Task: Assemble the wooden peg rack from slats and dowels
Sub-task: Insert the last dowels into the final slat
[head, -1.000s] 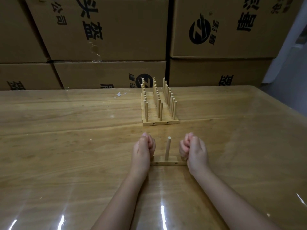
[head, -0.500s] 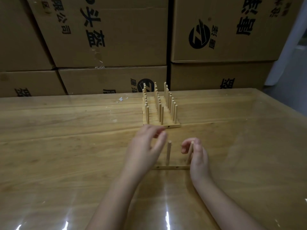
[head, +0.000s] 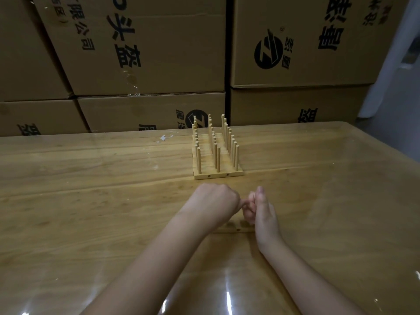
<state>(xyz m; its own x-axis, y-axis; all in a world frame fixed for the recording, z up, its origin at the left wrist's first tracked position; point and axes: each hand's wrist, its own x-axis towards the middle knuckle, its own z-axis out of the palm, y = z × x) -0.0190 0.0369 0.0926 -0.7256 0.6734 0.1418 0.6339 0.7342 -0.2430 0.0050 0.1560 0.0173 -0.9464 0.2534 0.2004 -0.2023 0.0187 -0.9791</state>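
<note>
A loose wooden slat (head: 236, 228) lies flat on the table close to me, and only a short stretch with a small hole shows between my hands. My left hand (head: 214, 206) is closed in a fist over the slat's middle, where a dowel stood. My right hand (head: 261, 212) is curled at the slat's right end, with its fingers touching the left fist. Both hands hide the slat's dowels. Farther back stands the assembled peg rack (head: 217, 176), a slatted base with three rows of upright dowels.
The wooden table (head: 91, 201) has a glossy transparent cover. Stacked cardboard boxes (head: 147, 53) form a wall along its far edge. A small white scrap (head: 164, 138) lies left of the rack. The table's right edge runs diagonally at the far right.
My left hand has moved right and closed over the middle dowel. My right hand has shifted inward to meet it. Both dowels, visible earlier, are now covered.
</note>
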